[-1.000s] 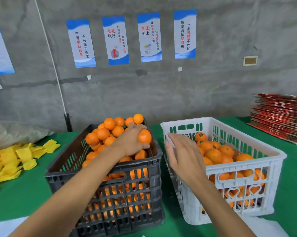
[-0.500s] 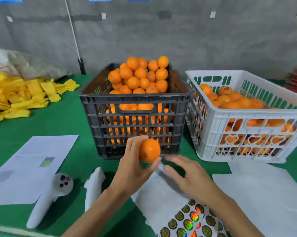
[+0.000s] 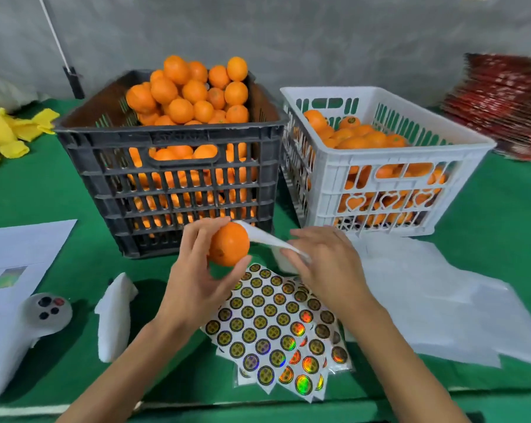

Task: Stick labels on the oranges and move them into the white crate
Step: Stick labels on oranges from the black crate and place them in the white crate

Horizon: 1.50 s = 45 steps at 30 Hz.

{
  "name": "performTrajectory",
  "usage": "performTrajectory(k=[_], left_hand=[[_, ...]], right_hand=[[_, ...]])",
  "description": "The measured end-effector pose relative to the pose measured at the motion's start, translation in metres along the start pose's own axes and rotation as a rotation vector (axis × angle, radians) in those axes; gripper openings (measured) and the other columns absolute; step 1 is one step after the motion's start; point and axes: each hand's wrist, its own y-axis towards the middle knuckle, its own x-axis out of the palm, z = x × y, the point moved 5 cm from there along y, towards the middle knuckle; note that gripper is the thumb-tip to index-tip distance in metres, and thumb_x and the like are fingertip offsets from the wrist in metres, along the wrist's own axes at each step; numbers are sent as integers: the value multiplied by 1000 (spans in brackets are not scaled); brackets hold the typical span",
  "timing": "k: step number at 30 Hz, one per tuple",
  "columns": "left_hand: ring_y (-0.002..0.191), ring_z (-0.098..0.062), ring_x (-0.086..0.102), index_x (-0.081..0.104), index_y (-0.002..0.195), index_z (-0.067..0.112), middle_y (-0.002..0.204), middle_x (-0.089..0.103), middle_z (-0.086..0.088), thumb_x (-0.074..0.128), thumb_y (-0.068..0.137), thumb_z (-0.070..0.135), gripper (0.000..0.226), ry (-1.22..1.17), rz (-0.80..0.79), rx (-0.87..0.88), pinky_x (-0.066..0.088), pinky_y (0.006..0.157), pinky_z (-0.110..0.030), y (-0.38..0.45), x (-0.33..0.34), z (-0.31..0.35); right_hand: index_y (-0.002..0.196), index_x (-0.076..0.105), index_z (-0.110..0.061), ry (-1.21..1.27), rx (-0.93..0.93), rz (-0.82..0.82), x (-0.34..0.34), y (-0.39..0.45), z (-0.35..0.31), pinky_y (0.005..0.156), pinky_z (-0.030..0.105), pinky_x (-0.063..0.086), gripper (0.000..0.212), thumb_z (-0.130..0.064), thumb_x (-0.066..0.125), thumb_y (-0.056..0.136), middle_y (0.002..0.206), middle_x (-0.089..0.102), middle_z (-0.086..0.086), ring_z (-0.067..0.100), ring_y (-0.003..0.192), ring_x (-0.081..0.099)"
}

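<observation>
left hand [image 3: 194, 279]: my fingers curl round one orange [image 3: 229, 244], held up in front of the black crate [image 3: 166, 141] | right hand [image 3: 328, 264]: pinching a peeled white backing sheet [image 3: 267, 238], just right of the orange | label sheets [image 3: 273, 325]: below both hands, nearer my right fingers | white crate [image 3: 380, 166]: beyond, to the right

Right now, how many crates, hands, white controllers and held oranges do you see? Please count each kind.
Crates: 2, black crate and white crate
Hands: 2, left hand and right hand
Controllers: 2, one and another
Held orange: 1
Total: 7
</observation>
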Motion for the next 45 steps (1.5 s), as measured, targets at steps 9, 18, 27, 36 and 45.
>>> performTrajectory(k=[9,18,27,36,45], left_hand=[[116,17,50,35,140,62,142,37,27,69,84,63,65,-109,-335,-74,45,86,-8,-4,81,15],[117,-23,56,35,140,51,145,26,12,78,92,29,68,144,-242,-98,54,100,-32,-24,94,8],[117,-29,52,24,144,41,137,29,1,62,101,33,58,235,-53,-427,31,111,-59,-12,48,-31],[113,-17,60,23,145,43,139,43,1,54,100,54,56,-220,-39,-449,53,102,-41,-16,17,-53],[94,-15,60,21,147,46,133,46,-1,54,101,57,58,-253,-35,-410,54,82,-32,-24,27,-63]], right_hand=[[123,70,-13,-217,502,-109,-51,-59,112,93,42,50,50,-53,68,93,119,73,10,33,105,66],[137,64,-31,369,217,-217,-6,-72,41,113,38,44,38,-44,60,101,141,60,-12,7,129,52],[163,22,-35,112,-82,-571,57,-49,-9,125,34,-10,53,-46,28,111,172,9,-11,12,159,3],[158,38,-29,249,-154,-789,84,15,-26,126,43,11,87,-75,58,87,170,19,-11,12,154,16],[123,76,-29,463,-136,-517,97,11,-21,106,40,40,45,-59,64,92,132,60,-18,8,115,47]])
